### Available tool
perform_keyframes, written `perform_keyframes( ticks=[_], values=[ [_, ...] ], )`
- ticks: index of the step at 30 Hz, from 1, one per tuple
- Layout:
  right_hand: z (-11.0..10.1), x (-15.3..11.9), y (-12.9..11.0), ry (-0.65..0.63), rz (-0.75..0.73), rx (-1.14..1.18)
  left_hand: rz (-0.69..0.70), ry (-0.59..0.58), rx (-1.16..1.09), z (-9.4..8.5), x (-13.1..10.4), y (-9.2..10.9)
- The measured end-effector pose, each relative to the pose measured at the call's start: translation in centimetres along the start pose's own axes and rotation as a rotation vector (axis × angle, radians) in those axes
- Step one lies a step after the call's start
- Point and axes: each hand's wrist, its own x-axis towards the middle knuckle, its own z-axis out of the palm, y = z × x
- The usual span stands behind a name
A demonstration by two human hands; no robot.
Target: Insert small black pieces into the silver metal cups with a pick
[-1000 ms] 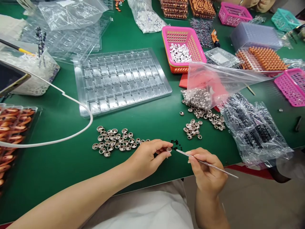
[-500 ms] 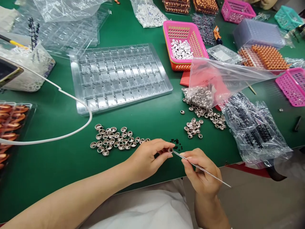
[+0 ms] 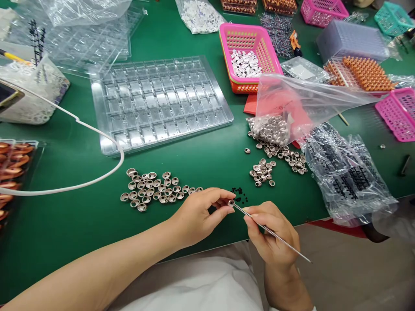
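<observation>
Between thumb and fingertips, my left hand (image 3: 204,214) pinches a small silver oval ring-like part (image 3: 231,203). A thin metal rod (image 3: 272,233) is gripped like a pen in my right hand (image 3: 275,233); its tip meets the part's opening. Tiny black pieces (image 3: 239,195) lie scattered on the green table just beyond the fingertips. Left of my hands are several silver cup-like parts (image 3: 149,191) with their openings up. Similar silver parts (image 3: 262,172) form a loose pile at the right, near a clear bag (image 3: 270,129) that holds more.
A clear compartment tray (image 3: 165,103) lies ahead. Behind it on the right stands a pink basket (image 3: 272,65) with white ovals in it. A white cable (image 3: 94,183) loops across the left side. A plastic bag of black parts (image 3: 348,172) lies at the right edge.
The rod's rear end has dipped slightly as my right hand shifts a little left. Its tip stays at the silver part, which my left hand still pinches.
</observation>
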Motion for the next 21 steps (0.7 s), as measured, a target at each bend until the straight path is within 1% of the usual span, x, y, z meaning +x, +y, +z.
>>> perform_keyframes(
  ticks=[4, 10, 21],
  values=[
    [0.03, -0.08, -0.06, -0.006, -0.024, -0.027, -0.016, 0.015, -0.003, -0.02, 0.02, 0.04],
    [0.14, -0.03, -0.22, 0.002, -0.042, -0.044, 0.023, 0.031, -0.013, -0.04, 0.16, 0.04],
    [0.08, -0.09, -0.33, 0.023, -0.075, -0.09, -0.028, 0.005, -0.06, -0.14, 0.19, 0.13]
  ],
)
